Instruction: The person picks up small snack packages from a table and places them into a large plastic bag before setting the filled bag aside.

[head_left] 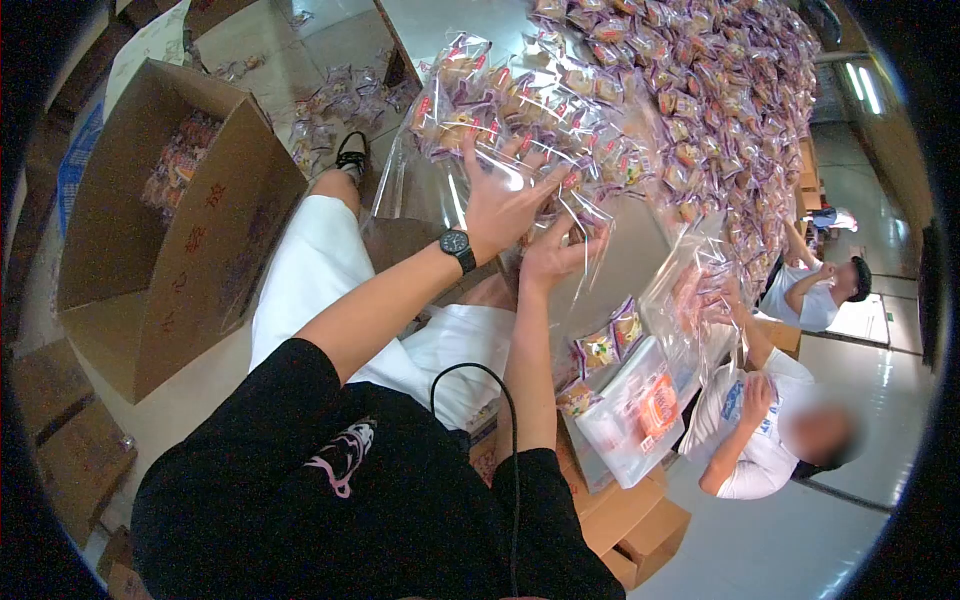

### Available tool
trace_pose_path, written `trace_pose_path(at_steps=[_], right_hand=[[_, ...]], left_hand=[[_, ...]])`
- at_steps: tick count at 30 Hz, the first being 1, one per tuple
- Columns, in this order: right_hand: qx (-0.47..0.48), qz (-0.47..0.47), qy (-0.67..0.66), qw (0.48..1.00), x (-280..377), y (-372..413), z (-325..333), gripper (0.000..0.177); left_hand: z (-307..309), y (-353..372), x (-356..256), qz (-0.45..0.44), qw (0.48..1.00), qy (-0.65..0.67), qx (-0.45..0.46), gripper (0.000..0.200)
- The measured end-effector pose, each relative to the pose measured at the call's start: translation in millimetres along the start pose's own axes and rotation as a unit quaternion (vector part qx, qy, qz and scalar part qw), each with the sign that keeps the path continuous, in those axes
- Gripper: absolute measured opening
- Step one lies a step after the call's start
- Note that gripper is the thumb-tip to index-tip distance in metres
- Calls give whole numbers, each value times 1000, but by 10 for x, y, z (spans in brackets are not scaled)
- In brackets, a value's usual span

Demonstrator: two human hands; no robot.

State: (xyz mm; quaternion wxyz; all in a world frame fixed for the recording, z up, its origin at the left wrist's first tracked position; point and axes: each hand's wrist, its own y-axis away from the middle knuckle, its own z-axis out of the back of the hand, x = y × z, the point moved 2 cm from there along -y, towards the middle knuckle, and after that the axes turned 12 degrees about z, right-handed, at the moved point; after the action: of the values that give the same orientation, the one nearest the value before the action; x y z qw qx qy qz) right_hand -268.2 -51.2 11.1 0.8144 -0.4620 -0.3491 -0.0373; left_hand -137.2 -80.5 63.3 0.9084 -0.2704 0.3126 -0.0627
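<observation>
A large clear plastic bag [520,105] full of small wrapped snacks spreads in front of me, above the table edge. My left hand [500,200], below a black wristwatch [456,246], presses its spread fingers against the film and holds the bag's near side. Close beside it, my right hand [562,252] grips the loose film near the bag's lower end. Some of its fingertips are hidden by shiny plastic. A stack of flat clear bags [635,410] with orange print lies nearer my right side, along with a few wrapped snacks [610,340].
Wrapped snacks [700,90] heap across the table. An open cardboard box [190,260] stands at left with snacks inside. More snacks [345,95] lie on the floor. A co-worker [750,410] at right handles another clear bag [700,290]; another person [810,290] is farther off.
</observation>
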Motion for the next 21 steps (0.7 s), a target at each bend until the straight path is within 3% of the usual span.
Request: trace_pose_path(at_steps=[2, 5, 9, 13, 16, 19, 21], right_hand=[[15, 11, 15, 1000, 8, -21, 27, 58], [-5, 165, 145, 976, 109, -56, 66, 53], [75, -26, 19, 997, 381, -213, 79, 48], [144, -43, -3, 989, 395, -236, 105, 61], [133, 31, 54, 989, 583, -276, 124, 65], [213, -30, 26, 976, 657, -351, 168, 69], [184, 13, 3, 983, 400, -215, 143, 74]], left_hand=[[31, -14, -36, 9, 1000, 10, 11, 43], [33, -7, -63, -5, 1000, 14, 10, 44], [50, 7, -60, -41, 999, -25, 11, 48], [91, -4, -54, -53, 998, -38, 21, 50], [106, -20, -35, -72, 995, -63, 30, 50], [146, -41, -74, -87, 988, -122, 40, 47], [180, -83, -101, -107, 984, -133, 55, 44]])
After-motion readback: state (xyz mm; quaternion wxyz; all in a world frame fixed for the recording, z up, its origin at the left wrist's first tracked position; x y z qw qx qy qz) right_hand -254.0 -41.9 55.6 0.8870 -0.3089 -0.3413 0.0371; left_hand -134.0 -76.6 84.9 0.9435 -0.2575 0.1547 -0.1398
